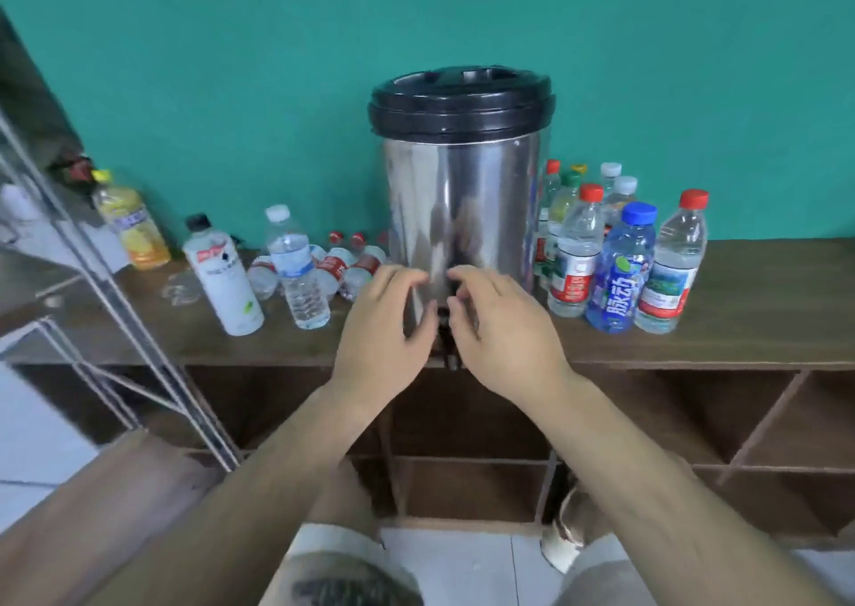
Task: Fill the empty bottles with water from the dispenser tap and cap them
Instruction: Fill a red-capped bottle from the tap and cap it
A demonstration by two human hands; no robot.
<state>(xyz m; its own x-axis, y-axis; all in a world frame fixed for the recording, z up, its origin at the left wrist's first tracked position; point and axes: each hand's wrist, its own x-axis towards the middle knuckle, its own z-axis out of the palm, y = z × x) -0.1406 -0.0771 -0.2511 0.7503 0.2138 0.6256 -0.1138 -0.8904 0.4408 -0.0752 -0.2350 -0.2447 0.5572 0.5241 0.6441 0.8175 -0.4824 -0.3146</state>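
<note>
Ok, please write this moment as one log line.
left hand: by dispenser, empty | right hand: at tap, grip unclear | under tap: nothing

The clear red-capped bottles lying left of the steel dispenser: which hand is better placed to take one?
The left hand. It is empty and nearer the lying clear red-capped bottles. The right hand is beyond the black tap of the silver steel dispenser and would likely have to cross over.
</note>
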